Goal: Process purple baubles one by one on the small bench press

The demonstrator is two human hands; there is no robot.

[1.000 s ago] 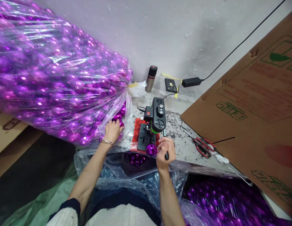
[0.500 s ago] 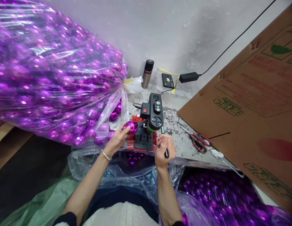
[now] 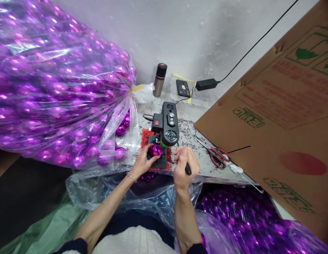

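Pinched in my left hand point(image 3: 144, 160) is a shiny purple faceted ball point(image 3: 156, 150), held over the slotted black base plate point(image 3: 161, 163) just below the head of a small black bench drill press point(image 3: 169, 123). My right hand point(image 3: 185, 165) is wrapped round the press's lever handle point(image 3: 188, 170), whose black end sticks out of the fist. The side of the ball nearest the drill head is partly hidden. Several loose purple balls point(image 3: 121, 153) lie left of the press, some under clear plastic.
A big clear bag of purple balls point(image 3: 60, 91) fills the left. Behind the press stand a flask point(image 3: 160, 80), a phone-like black slab point(image 3: 183, 88) and a power adapter point(image 3: 207, 84). Red-handled scissors point(image 3: 218, 157) lie by a cardboard box point(image 3: 280, 116). More purple balls point(image 3: 240, 215) sit below right.
My left hand has moved right, bringing the ball from beside the press to over its base plate under the head. My right hand stays on the lever. The view has shifted slightly.
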